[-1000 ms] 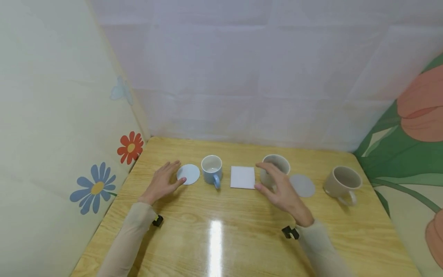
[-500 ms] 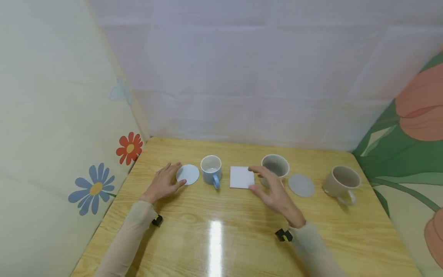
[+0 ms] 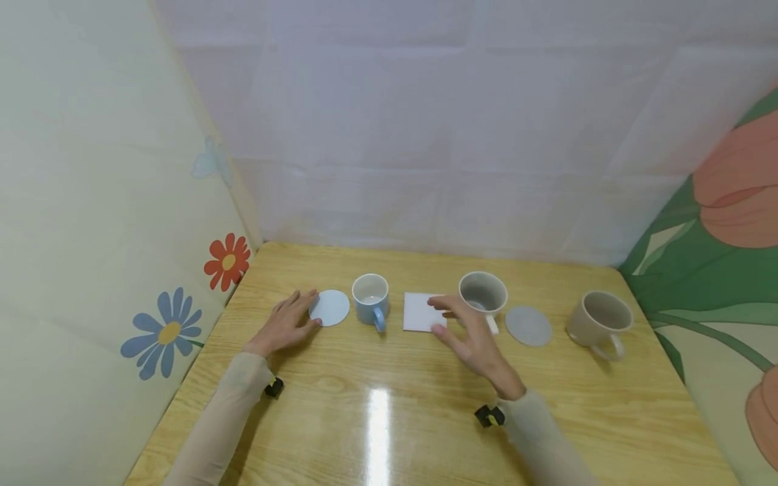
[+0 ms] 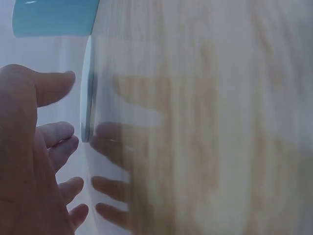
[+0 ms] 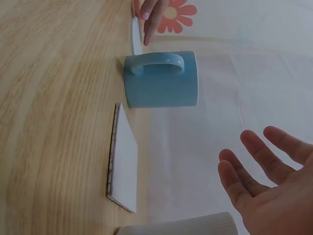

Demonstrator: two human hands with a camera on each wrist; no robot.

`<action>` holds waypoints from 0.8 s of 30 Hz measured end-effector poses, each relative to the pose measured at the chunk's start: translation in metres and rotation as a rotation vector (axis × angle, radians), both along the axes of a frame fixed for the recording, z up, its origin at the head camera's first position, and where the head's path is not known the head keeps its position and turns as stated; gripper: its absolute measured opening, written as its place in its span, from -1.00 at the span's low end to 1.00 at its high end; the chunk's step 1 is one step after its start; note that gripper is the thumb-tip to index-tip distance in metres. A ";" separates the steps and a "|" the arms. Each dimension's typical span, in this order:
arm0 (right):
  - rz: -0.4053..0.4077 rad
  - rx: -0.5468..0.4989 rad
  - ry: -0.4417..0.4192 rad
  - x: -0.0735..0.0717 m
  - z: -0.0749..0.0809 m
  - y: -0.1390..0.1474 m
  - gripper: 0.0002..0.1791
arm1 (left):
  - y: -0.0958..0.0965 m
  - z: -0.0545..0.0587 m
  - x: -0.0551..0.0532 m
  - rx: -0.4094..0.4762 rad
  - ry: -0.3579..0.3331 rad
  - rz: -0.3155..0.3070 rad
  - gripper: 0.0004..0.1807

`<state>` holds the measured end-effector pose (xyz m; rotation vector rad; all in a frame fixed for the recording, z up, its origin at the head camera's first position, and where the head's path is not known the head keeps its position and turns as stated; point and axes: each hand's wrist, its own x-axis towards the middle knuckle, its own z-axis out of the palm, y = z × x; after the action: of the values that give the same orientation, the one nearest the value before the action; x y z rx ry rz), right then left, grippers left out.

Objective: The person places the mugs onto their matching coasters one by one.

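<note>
Blue-glazed in the head view, the mug (image 3: 367, 310) stands between the disc (image 3: 331, 308) beside your left hand (image 3: 284, 325) and the square (image 3: 417, 312) your right hand (image 3: 475, 339) partly covers. Left wrist: relaxed fingers apart, the disc's thin rim edge-on. Right wrist: spread fingers well clear of the dark-edged square, and a cup (image 5: 183, 226) with ribbed walls.

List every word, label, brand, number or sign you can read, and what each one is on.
None: no text can be read in any view.
Blue mug: no marking on the sides that show.
Round pale-blue coaster, white square coaster, grey disc: no marking on top.
Rightmost mug: no marking visible.
Black wrist devices: too small to tell.
Wall flowers: pictures, no letters.
</note>
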<state>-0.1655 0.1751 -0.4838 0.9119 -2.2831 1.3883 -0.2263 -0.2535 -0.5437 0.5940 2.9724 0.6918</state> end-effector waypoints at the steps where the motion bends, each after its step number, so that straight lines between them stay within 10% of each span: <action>1: -0.001 -0.003 0.005 0.000 -0.001 -0.001 -0.52 | 0.000 0.000 0.000 0.002 -0.005 0.000 -0.25; 24: 0.030 -0.046 -0.183 0.000 -0.012 -0.015 -0.54 | -0.007 -0.008 -0.003 0.023 -0.033 -0.037 -0.22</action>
<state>-0.1660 0.1606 -0.4958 0.8395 -2.3659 1.5899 -0.2291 -0.2602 -0.5515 0.6308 2.9191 0.7273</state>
